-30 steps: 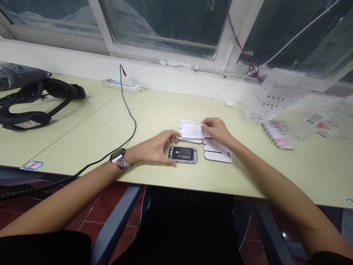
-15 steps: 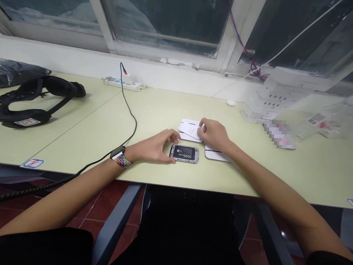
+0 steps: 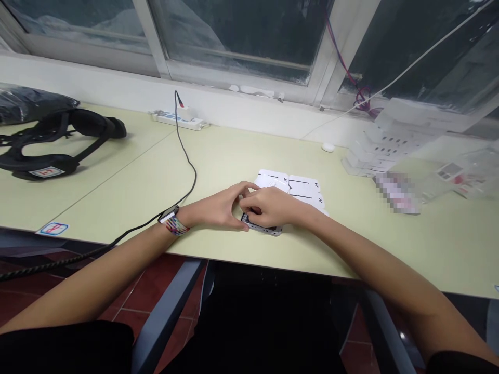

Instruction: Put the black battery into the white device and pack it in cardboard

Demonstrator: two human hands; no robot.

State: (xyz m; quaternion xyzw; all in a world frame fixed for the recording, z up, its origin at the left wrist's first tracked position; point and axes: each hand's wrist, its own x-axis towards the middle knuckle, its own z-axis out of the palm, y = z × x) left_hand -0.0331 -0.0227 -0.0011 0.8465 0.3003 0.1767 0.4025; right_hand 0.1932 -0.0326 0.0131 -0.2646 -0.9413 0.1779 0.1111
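While both hands [image 3: 249, 209] grip it, device [image 3: 265, 228] lies beneath fingers at desk edge [image 3: 312, 262].

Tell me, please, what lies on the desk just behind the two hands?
White back covers lie flat behind the left hand and right hand. The hands hide most of the open device beneath them.
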